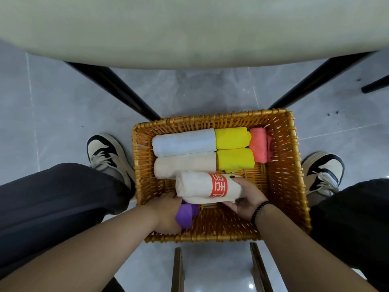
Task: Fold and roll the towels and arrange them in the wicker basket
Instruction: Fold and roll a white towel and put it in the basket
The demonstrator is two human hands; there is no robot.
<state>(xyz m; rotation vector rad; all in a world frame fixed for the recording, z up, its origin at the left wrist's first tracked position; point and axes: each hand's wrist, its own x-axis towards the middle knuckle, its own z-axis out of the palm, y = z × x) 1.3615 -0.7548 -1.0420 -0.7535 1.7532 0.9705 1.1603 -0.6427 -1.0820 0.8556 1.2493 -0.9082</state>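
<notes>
Fingers (242,186) of both hands clamp white roll (202,187); basket (282,165) holds seven rolls.

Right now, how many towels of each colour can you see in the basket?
White or cream: 3 (pale roll, cream roll, the one with the orange band held by both hands)
Yellow: 2
Pink: 1
Purple: 1
Total: 7
</notes>
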